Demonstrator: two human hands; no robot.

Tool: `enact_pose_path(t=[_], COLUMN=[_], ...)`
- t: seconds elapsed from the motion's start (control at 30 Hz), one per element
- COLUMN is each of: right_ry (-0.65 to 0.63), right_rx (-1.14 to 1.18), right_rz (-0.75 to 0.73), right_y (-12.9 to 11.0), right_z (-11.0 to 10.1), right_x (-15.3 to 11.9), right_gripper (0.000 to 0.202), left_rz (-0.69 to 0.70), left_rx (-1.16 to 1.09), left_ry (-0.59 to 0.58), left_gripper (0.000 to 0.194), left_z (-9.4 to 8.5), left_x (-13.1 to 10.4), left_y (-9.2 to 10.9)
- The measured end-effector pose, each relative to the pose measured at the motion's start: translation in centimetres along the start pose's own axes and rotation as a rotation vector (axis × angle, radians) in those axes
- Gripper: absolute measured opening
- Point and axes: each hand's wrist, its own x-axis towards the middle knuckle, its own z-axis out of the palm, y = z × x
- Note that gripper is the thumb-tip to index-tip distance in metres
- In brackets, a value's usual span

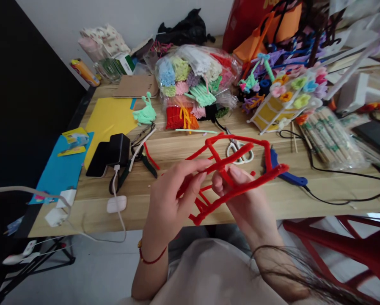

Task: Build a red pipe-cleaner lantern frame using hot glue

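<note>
Between my hands, above the table's front edge, is a red pipe cleaner frame (250,185) built of straight fuzzy bars with angled corners. My left hand (174,199) pinches one of its long upper bars between thumb and fingers. On the other side, my right hand (240,199) grips a short crossbar, thumb up and fingers curled behind it. Parts of the frame's far side are hidden by my fingers. Just beyond it lie white-handled scissors (240,153). To the right of the frame rests a blue glue gun (283,169) with a black cord.
A plastic bag of coloured pipe cleaner bundles (193,80) stands at the back. Right of it are a flower-topped yellow craft (282,106) and packed wooden sticks (332,137). On the left lie a phone (97,159), a black charger (119,150), pliers (148,165) and a white earbud case (117,204).
</note>
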Motion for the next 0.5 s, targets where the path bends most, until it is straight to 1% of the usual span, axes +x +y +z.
enact_pose_path(t=[0.1,0.2,0.3,0.5], right_ry=[-0.010,-0.018,-0.024,-0.112], right_rx=[0.078,0.075,0.076,0.097], right_rz=[0.010,0.036,0.052,0.091], right_y=[-0.2,-0.1,0.2,1.0], right_z=[-0.2,-0.4,-0.5,-0.5], right_x=[0.3,0.7,1.0,1.4], right_gripper=[0.015,0.013,0.012,0.013], left_rz=[-0.029,-0.016,-0.015,-0.025], left_rx=[-0.030,-0.006,0.026,0.029], left_ry=[0.026,0.015,0.011,0.016], left_gripper=[0.020,0.014,0.015,0.017], left_z=[0.1,0.1,0.2,0.8], left_x=[0.0,0.0,0.0,-0.5], left_y=[-0.5,-0.6,-0.8,-1.6])
